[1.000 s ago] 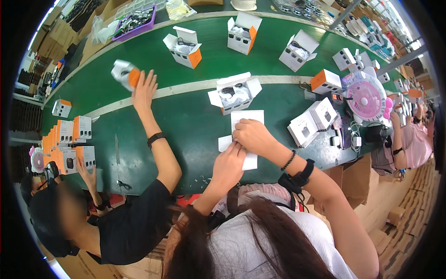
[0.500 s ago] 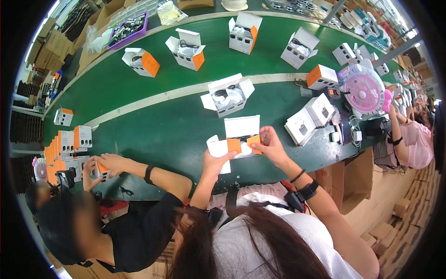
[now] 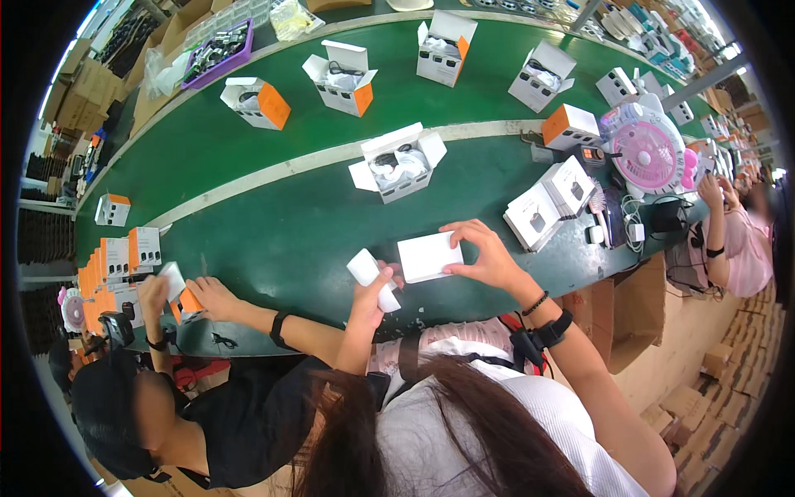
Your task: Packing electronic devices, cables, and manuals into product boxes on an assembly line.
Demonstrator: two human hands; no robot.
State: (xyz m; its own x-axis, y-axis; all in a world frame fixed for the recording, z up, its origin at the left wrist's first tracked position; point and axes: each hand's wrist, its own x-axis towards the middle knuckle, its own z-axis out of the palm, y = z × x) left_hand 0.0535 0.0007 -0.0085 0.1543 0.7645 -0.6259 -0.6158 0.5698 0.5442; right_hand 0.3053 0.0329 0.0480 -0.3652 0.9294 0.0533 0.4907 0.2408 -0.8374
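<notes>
Right hand (image 3: 484,253) closed with fingers on the edge of a flat white box (image 3: 428,256), lying on the green desk (image 3: 273,232) directly ahead. Left hand (image 3: 373,290) clamped on a small white piece (image 3: 370,276), held just above the near edge of the desk, just beside the flat white box but apart from it. Hands apart, each on its own thing. Beyond them, an open white carton (image 3: 397,164) with dark contents, set by the pale stripe along the desk. To the right, two closed white boxes (image 3: 551,201) side by side, near a pink fan (image 3: 650,153). To the left, a co-worker's hand (image 3: 211,296) in a dark wristband, touching an orange-and-white box (image 3: 186,302); beyond it a stack of orange-and-white boxes (image 3: 124,253). Further open cartons (image 3: 339,76) spaced along the far lane.
</notes>
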